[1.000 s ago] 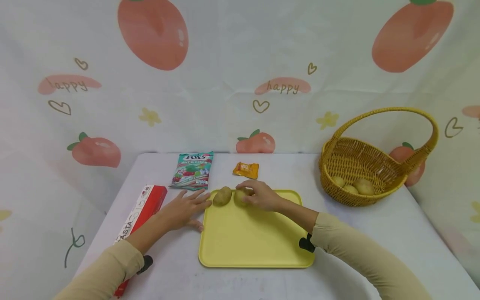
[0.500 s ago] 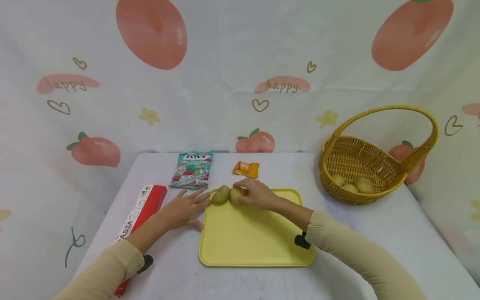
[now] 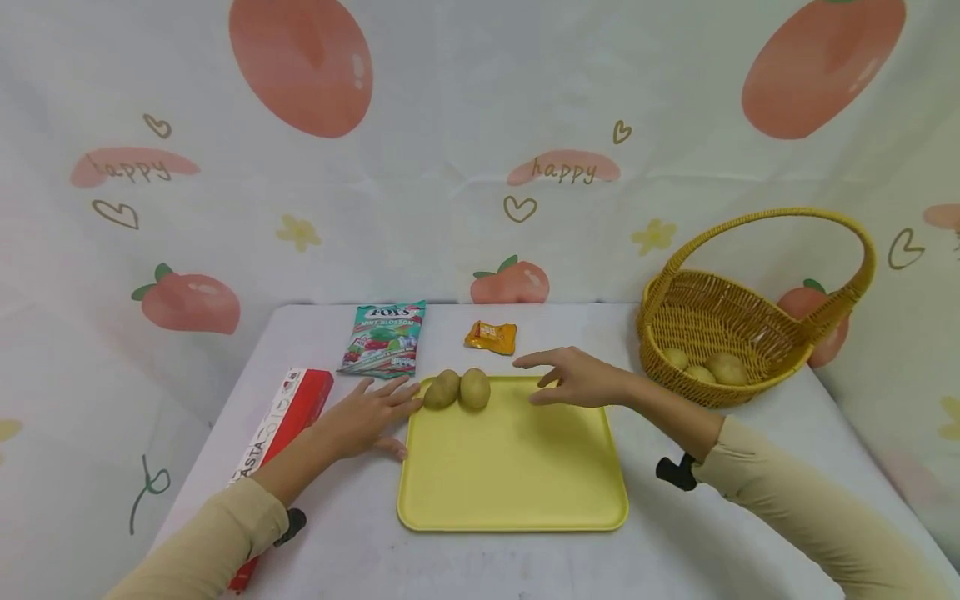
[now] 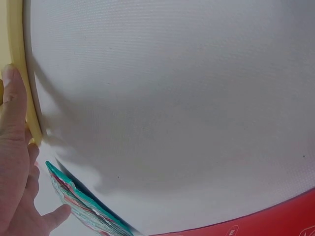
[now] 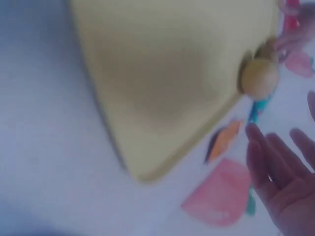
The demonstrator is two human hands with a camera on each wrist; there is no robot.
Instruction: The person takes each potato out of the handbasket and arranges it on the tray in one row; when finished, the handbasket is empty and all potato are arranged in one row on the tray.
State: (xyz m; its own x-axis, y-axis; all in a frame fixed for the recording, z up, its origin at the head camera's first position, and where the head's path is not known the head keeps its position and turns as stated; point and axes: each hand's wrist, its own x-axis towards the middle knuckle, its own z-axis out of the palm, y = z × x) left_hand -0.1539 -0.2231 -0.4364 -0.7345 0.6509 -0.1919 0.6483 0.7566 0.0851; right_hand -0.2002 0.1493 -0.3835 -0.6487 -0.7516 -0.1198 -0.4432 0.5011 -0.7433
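On the yellow tray (image 3: 510, 483), at its back left corner, two potatoes lie side by side: a left potato (image 3: 442, 389) and a right potato (image 3: 475, 389). My left hand (image 3: 372, 419) rests with spread fingers at the tray's left edge, its fingertips close to the left potato; the left wrist view shows the thumb on the tray rim (image 4: 30, 93). Above the tray's back right part hovers my right hand (image 3: 581, 379), fingers apart and holding nothing. In the right wrist view, a potato (image 5: 260, 78) sits beyond those fingers.
A wicker basket (image 3: 720, 317) with several potatoes (image 3: 726, 369) stands at the back right. Behind the tray lie a teal candy bag (image 3: 385, 340) and a small orange packet (image 3: 491, 337). A red pasta box (image 3: 307, 400) lies left, under the left forearm. A printed cloth hangs behind.
My right hand slid the right potato left against the other one, let go of it, and moved away to the right. My left hand stayed in place.
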